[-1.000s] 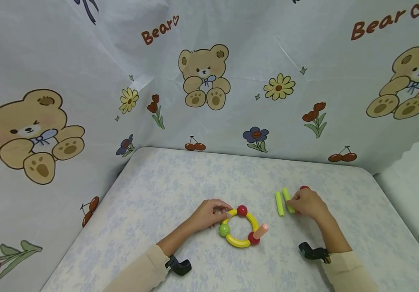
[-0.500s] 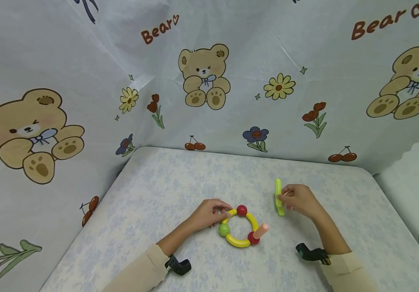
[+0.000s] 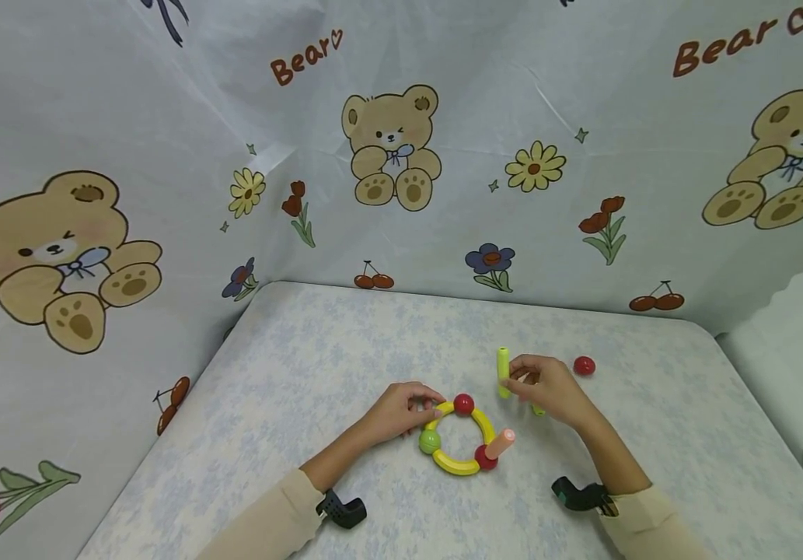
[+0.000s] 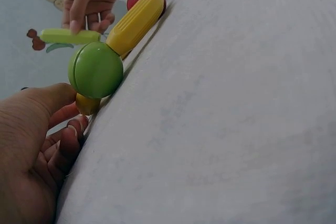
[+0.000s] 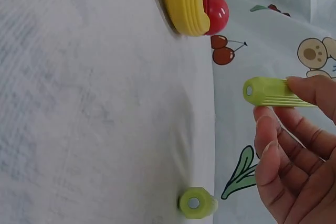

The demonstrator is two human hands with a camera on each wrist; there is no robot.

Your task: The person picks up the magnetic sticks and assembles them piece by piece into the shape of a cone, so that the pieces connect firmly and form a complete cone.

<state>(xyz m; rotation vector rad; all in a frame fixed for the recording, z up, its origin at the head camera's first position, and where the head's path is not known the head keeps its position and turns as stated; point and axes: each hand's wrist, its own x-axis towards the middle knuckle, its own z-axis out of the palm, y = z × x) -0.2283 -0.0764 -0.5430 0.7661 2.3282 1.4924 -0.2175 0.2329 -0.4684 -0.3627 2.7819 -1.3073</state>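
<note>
A ring of yellow curved rods lies on the table, joined by a red ball at the back, a green ball on the left and another red ball at front right. From that last ball a peach rod sticks up. My left hand pinches the ring's back-left yellow rod between thumb and fingers. Raised above the table, a light-green rod with a grey disc in its end is pinched by my right hand, behind the ring and to its right.
A second light-green rod lies on the table, mostly hidden under my right hand in the head view. Further right rests a loose red ball. The pale patterned table meets a bear-print curtain at the back.
My right hand has picked up one of the two light-green rods and carried it left toward the ring, uncovering the loose red ball. My left hand and the ring have stayed still.
</note>
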